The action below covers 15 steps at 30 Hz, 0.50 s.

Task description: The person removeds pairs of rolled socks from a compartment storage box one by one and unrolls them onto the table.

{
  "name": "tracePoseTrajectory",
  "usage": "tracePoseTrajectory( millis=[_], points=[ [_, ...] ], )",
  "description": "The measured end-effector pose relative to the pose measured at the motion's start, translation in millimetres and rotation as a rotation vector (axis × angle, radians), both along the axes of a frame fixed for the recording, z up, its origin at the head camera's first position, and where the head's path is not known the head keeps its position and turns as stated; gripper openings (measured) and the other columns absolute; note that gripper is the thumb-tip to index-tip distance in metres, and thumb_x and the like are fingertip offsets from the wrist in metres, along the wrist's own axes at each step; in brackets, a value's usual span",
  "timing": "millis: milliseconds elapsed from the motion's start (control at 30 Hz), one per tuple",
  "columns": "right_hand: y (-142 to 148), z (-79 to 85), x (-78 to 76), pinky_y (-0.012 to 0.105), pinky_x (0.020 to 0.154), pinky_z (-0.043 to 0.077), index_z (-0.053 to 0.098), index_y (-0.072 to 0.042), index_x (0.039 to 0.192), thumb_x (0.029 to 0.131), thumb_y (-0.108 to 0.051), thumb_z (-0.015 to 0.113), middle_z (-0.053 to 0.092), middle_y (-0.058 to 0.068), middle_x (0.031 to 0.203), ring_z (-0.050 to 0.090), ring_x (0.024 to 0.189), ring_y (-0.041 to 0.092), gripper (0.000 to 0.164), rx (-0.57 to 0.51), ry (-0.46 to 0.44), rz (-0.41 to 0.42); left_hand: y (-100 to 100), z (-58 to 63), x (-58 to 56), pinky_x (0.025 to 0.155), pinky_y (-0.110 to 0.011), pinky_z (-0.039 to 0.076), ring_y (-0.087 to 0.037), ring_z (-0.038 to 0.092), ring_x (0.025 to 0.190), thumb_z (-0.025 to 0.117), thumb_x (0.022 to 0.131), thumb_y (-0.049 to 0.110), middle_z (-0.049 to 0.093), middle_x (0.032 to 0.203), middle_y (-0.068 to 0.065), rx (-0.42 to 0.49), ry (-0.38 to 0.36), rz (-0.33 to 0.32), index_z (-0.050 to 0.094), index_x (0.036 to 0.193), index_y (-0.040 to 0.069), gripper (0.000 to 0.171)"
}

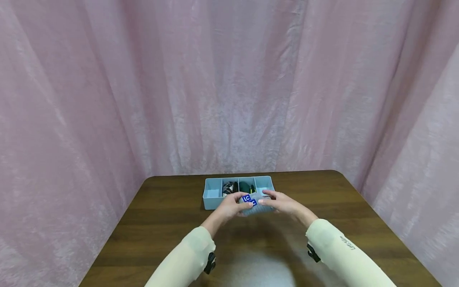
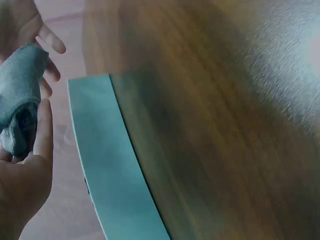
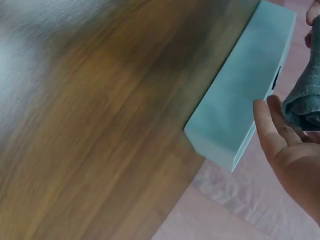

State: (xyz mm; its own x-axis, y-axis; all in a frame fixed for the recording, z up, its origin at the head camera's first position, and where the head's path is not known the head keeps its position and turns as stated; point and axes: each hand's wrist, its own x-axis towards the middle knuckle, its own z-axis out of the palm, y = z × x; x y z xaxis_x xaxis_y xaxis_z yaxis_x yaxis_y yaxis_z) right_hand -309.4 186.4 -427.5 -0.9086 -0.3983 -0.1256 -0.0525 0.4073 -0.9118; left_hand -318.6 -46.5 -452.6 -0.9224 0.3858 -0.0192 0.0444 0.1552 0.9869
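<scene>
Grey rolled-up socks [image 1: 259, 207] with blue "LC" labels are held in the air just in front of a light blue divided box [image 1: 213, 203]. My left hand [image 1: 231, 205] grips their left end, thumb on the near side. At the right end is my right hand [image 1: 285, 203], its thumb and fingers spread about the roll. In the right wrist view the right hand's fingers [image 3: 267, 125] look straight beside the roll's coiled end [image 3: 306, 107]. The left wrist view shows the roll [image 2: 22, 82] above the left palm.
Inside the box's middle compartments lie a black-and-white patterned roll [image 1: 228, 188], a dark green roll [image 1: 244, 187] and other dark items. The left and right compartments show bare light blue bottoms. A brown wooden table [image 1: 161, 223] carries the box near its far edge; pink curtains [image 1: 229, 87] surround it.
</scene>
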Motion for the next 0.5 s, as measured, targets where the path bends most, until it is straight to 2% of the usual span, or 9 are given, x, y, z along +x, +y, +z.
tracePoseTrajectory(
  millis=[100, 233, 367, 500],
  points=[
    [6, -2.3, 2.4, 0.057, 0.094, 0.049, 0.04, 0.003, 0.148, 0.095, -0.04, 0.066, 0.047, 0.025, 0.143, 0.052, 0.123, 0.037, 0.073, 0.092, 0.052, 0.03, 4, -2.2, 7.3, 0.079, -0.046, 0.057, -0.019, 0.063, 0.086, 0.075, 0.09, 0.017, 0.066, 0.103, -0.008, -0.046, 0.064, -0.018, 0.065, 0.124, 0.006, 0.037],
    [17, -8.4, 6.0, 0.05, 0.084, 0.055, 0.056, 0.006, 0.134, 0.093, -0.032, 0.071, 0.064, 0.016, 0.119, 0.061, 0.1, 0.025, 0.058, 0.153, 0.112, 0.073, 12, -5.2, 17.9, 0.08, -0.046, 0.057, -0.019, 0.062, 0.087, 0.076, 0.089, 0.017, 0.066, 0.104, -0.006, -0.107, 0.114, -0.032, 0.065, 0.126, 0.01, 0.039],
    [27, -16.4, 12.2, 0.044, 0.082, 0.054, 0.063, 0.004, 0.126, 0.091, -0.03, 0.072, 0.068, 0.007, 0.104, 0.06, 0.09, 0.02, 0.05, 0.194, 0.173, 0.109, 20, -11.0, 26.4, 0.083, -0.039, 0.056, -0.02, 0.061, 0.094, 0.077, 0.088, 0.018, 0.064, 0.113, -0.004, -0.165, 0.138, -0.045, 0.062, 0.132, 0.014, 0.047],
    [36, -26.6, 19.8, 0.036, 0.077, 0.053, 0.065, 0.002, 0.123, 0.09, -0.028, 0.074, 0.069, 0.004, 0.1, 0.06, 0.086, 0.019, 0.045, 0.214, 0.222, 0.112, 26, -17.4, 31.7, 0.087, -0.037, 0.054, -0.021, 0.06, 0.102, 0.079, 0.087, 0.017, 0.063, 0.12, -0.004, -0.215, 0.184, -0.065, 0.057, 0.137, 0.013, 0.055]
  ],
)
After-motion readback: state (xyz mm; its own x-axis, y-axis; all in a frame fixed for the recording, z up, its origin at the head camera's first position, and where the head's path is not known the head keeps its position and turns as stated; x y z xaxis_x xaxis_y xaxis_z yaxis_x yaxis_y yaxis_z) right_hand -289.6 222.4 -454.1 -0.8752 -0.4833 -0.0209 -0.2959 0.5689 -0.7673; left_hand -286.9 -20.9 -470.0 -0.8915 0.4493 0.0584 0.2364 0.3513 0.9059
